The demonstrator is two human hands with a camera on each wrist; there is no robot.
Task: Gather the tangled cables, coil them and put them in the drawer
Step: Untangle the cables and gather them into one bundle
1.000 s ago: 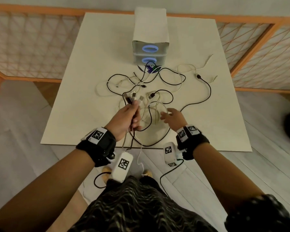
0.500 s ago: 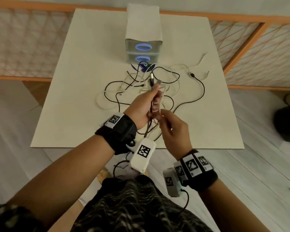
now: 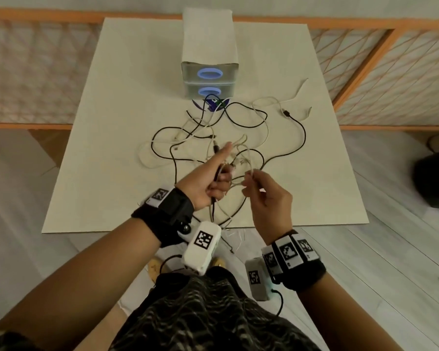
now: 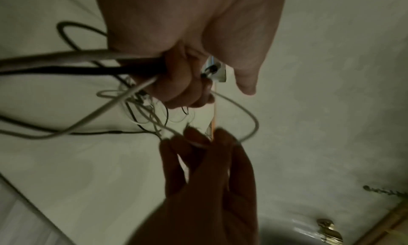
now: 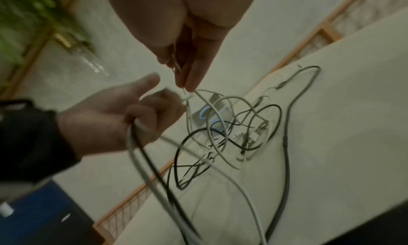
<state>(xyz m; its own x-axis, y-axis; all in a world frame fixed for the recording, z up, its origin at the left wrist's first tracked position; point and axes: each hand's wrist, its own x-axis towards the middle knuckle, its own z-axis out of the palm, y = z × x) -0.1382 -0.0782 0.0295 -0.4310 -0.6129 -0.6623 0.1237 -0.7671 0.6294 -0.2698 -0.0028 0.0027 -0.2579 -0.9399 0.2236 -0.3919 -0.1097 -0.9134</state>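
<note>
In front of the drawer unit [image 3: 209, 74], the left hand [image 3: 205, 182] is gripping bunched cables [image 3: 214, 198]; the right hand [image 3: 265, 198] is pinching a white cable [image 3: 250, 160].

Thin cables [image 3: 241, 117], black and white, smooth rubbery sheath with faint gloss; bright metal plug tips [image 4: 213, 69]. Matt white paper-like board [image 3: 117, 122]. Drawer unit [image 3: 209, 72]: translucent plastic fronts, glossy blue ring handles. Orange painted wooden railing [image 3: 360, 79]. Black cloth wrist straps [image 3: 173, 211].
</note>
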